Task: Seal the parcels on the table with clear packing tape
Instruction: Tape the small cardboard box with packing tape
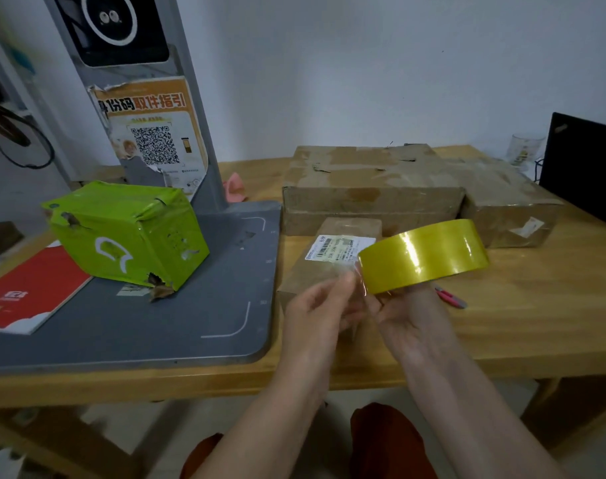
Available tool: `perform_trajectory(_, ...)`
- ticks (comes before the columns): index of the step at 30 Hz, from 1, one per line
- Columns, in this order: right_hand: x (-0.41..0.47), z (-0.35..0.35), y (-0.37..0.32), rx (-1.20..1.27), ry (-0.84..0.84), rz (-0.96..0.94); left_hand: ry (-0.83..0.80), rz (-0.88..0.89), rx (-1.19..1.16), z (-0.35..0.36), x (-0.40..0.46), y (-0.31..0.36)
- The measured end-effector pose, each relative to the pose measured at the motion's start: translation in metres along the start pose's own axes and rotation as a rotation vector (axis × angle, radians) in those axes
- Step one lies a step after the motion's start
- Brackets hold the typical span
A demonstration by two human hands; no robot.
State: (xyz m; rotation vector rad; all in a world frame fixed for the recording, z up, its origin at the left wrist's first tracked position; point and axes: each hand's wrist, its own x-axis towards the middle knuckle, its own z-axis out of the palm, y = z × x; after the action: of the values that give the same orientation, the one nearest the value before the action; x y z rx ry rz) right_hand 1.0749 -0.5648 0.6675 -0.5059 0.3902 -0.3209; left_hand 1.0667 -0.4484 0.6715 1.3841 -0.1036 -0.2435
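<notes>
Holding the tape roll (424, 255) above the counter (536, 323), the right hand (410, 323) grips it from below at its 6 o'clock side, fingers curled round the rim. The left hand (317, 307) pinches the clear free end (355, 281) at the roll's 9 o'clock edge, fingers narrow and closed on the film. Directly beneath the hands lies a small brown parcel (329, 257) with a white label (339, 248) on top. At its 12 o'clock sits a large flat box (370, 188); a second box (505, 205) lies touching it at 3 o'clock. A green parcel (129, 233) rests tilted on a grey scanner base (177, 316) at the small parcel's 9 o'clock, well apart. A red booklet (32, 292) lies at the green parcel's 8 o'clock. Small red snips (450, 296) lie on the counter just beside the right hand at 3 o'clock.
</notes>
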Motion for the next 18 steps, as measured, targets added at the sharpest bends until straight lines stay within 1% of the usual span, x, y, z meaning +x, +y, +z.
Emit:
perform_trajectory(1, -0.003, 0.000, 0.001, -0.009, -0.020, -0.027, 0.007, -0.033, -0.064, 0.001, -0.001, -0.001)
perform_trajectory(3, -0.008, -0.003, 0.001, -0.054, -0.031, -0.077, 0.072, -0.035, -0.075, 0.004, -0.003, -0.004)
perform_trajectory(5, -0.013, -0.008, -0.002, -0.110, -0.050, -0.109, 0.121, 0.006, -0.001, 0.005, -0.006, -0.010)
perform_trajectory(8, -0.018, -0.022, -0.008, -0.232, -0.100, -0.259, 0.129, 0.065, 0.125, 0.005, -0.010, -0.015)
perform_trajectory(9, -0.021, -0.026, -0.009, -0.265, -0.128, -0.281, 0.129, 0.074, 0.155, 0.004, -0.011, -0.016)
perform_trajectory(12, -0.020, -0.043, -0.006, -0.289, -0.115, -0.253, 0.144, 0.058, 0.207, 0.004, -0.010, -0.017)
perform_trajectory(13, -0.018, -0.045, -0.006, -0.346, -0.113, -0.277, 0.148, 0.050, 0.209, 0.004, -0.008, -0.017)
perform_trajectory(14, -0.016, -0.046, -0.006, -0.416, -0.096, -0.328, 0.162, 0.046, 0.210, 0.004, -0.007, -0.016)
perform_trajectory(16, -0.017, -0.040, -0.012, -0.522, 0.033, -0.397, 0.222, 0.077, 0.222, 0.001, -0.002, -0.013)
perform_trajectory(18, -0.015, -0.040, -0.020, -0.572, 0.075, -0.433, 0.247, 0.121, 0.261, -0.005, 0.004, -0.006)
